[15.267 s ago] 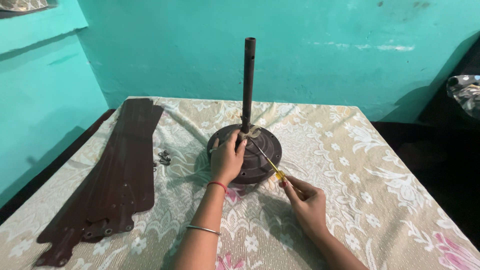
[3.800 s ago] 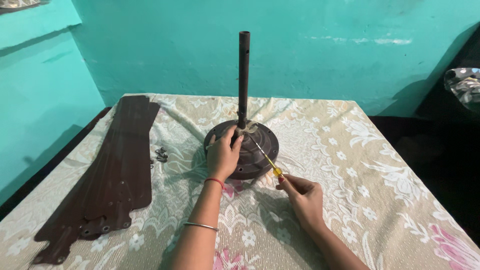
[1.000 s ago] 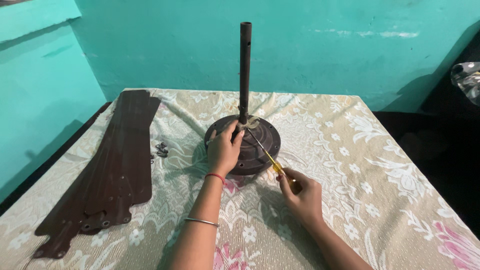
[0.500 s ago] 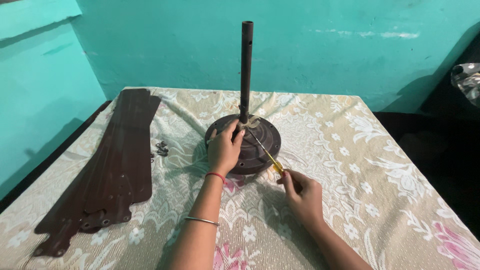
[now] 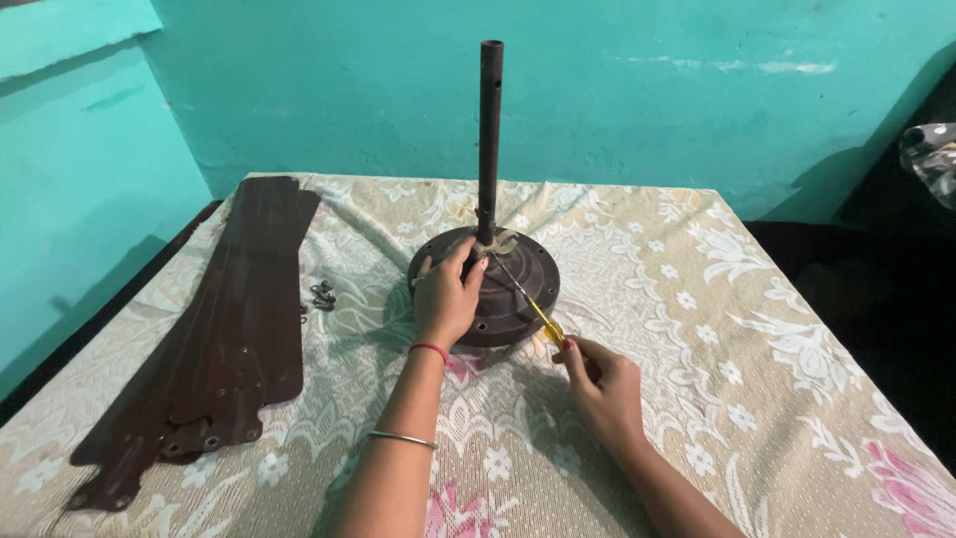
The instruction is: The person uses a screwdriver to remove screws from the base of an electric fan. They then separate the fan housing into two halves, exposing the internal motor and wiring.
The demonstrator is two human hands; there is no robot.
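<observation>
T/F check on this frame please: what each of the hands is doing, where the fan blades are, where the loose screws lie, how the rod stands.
1. The left hand rests on the round fan motor housing near the rod's base. True.
2. The right hand holds a hammer. False: it holds a yellow-handled screwdriver, tip angled toward the hub.
3. The fan blades are bolted to the housing. False: they lie stacked on the cloth, to the left.
4. The rod stands upright from the housing. True.
5. Loose screws lie right of the housing. False: they lie between blades and housing.
</observation>
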